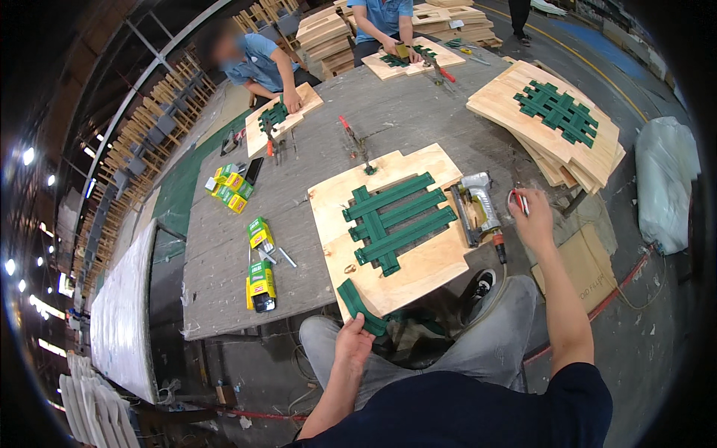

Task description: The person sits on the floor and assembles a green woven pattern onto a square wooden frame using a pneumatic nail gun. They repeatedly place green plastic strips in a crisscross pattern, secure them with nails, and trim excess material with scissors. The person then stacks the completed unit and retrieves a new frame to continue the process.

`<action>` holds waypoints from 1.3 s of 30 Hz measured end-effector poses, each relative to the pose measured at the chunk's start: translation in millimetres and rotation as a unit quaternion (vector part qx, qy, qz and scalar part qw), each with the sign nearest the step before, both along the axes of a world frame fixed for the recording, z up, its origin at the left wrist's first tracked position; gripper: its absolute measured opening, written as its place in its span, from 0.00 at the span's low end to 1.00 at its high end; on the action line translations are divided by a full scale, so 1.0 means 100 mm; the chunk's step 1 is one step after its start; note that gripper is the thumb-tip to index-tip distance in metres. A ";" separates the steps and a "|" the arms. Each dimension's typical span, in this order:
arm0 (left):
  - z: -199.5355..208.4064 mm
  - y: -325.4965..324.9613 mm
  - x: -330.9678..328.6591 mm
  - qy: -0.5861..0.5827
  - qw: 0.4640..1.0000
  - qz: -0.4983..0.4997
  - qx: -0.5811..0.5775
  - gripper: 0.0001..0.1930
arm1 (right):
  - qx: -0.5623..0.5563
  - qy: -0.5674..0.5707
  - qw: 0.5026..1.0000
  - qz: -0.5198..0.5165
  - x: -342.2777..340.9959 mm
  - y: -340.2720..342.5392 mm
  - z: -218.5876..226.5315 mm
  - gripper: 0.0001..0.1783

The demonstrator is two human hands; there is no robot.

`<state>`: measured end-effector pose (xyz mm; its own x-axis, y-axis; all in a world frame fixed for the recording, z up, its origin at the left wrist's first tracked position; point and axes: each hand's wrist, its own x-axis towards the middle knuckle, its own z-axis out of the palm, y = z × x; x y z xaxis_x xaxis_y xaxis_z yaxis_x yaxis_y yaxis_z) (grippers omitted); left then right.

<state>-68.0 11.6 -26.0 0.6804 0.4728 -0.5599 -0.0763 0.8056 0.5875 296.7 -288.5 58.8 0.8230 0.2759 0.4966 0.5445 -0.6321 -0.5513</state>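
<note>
My left hand (354, 342) is closed on the end of a green webbing strap (356, 300), which rests partly on the near left corner of a wooden panel (334, 231). Stretched over the panel's opening are green straps (407, 215), several of them crossed by one at the left. My right hand (535, 222), off the panel's right side, grips a small red-handled tool (517, 200) whose working end I cannot make out. Between that hand and the panel, a pneumatic staple gun (479, 207) lies on the panel's right edge. A red-handled clamp-like tool (354, 140) lies beyond the panel's far edge.
Yellow-green staple boxes (261, 278), loose staple strips (287, 257) and a phone (254, 172) lie on the grey table (224, 299). A stack of strapped panels (541, 112) stands at right. Two co-workers (270, 63) work on panels across the table. An air hose (489, 310) hangs near my legs.
</note>
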 end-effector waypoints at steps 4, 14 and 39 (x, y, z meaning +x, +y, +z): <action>0.13 0.02 -0.07 0.037 0.998 -0.049 0.032 0.15 | 0.070 0.019 0.997 0.026 -0.49 -0.09 -0.01 0.16; 0.92 -0.58 0.57 -0.114 0.977 -0.166 0.067 0.16 | 0.230 0.513 0.709 0.425 -2.13 0.69 -0.54 0.17; 0.25 0.18 2.88 0.153 0.705 -0.354 0.596 0.13 | 0.439 0.670 0.582 0.141 -1.12 1.36 -0.36 0.28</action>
<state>220.3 29.8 -0.9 0.9157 0.3334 -0.2244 0.3736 -0.5005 0.7810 184.4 -152.5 22.7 0.6180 0.6174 -0.4868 -0.7315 0.2245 -0.6438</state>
